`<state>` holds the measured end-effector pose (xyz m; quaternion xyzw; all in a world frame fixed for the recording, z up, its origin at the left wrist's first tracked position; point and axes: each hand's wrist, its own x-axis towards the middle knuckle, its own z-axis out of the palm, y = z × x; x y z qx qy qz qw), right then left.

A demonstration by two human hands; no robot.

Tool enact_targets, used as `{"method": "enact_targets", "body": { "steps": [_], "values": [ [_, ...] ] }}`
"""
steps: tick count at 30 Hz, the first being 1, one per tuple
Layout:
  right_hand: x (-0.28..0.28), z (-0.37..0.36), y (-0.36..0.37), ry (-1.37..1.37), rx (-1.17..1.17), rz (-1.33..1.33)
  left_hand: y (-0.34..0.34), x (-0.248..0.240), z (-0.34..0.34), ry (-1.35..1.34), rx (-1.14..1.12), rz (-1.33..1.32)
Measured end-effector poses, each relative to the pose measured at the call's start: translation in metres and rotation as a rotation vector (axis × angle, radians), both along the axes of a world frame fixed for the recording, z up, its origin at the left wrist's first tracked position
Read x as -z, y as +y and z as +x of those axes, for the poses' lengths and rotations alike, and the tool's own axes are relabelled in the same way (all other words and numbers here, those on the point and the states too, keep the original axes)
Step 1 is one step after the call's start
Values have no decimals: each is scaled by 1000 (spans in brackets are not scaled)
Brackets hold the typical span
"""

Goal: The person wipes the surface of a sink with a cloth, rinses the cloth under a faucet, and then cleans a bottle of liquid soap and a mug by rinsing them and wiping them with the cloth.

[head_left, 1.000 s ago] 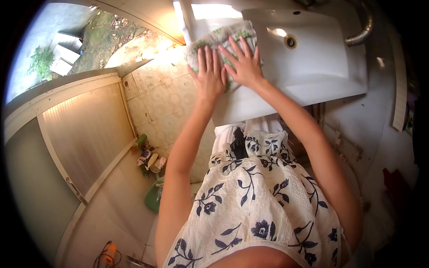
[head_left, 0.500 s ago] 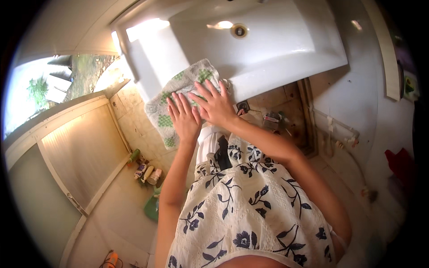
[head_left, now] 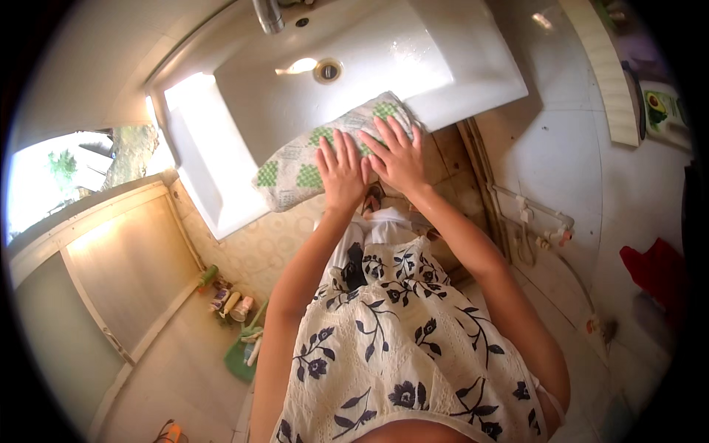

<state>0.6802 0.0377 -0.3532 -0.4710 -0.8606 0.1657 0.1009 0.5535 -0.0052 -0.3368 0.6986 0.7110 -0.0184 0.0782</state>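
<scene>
Cloth (head_left: 295,166), pale grey with green checked patches and small grey markings, lies lengthwise along the near edge of a white sink (head_left: 469,94); one end points toward the sink's near left corner without reaching it, the other stops well short of the near right corner. Its far side borders the hollow of the sink, where a round drain (head_left: 328,71) shows beyond it; a metal tap (head_left: 269,18) stands at the far edge.

From where I stand, this looks like wiping, with the near edge being rubbed down; that is my reading of the pose. The next move seems to call for flat, even pressure along that edge, both hands working together, with the cloth kept from slipping off the front.

Neither hand is clenched or pinching anything; fingers are outstretched and laid upon the cloth. The left hand (head_left: 344,181) has its fingertips near the middle of the cloth; the right hand (head_left: 401,164) presses nearer the right end, thumbs close together between them; so the cloth is beneath the fingers and extends out past the left hand. How firmly they press, I cannot tell; nor can I tell whether the cloth is wet.
</scene>
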Motion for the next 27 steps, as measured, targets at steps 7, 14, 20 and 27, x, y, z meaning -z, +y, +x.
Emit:
{"method": "enact_targets", "body": {
  "steps": [7,14,20,27],
  "values": [
    [-15,23,-2,-80,140,-18,6,-11,28,-72,85,-57],
    [64,127,146,-163,351,-34,174,79,126,-314,261,-204],
    [106,203,252,-110,274,-100,273,124,197,-390,355,-190],
    [-4,49,123,107,78,-14,114,0,62,-251,87,37]
  ]
}}
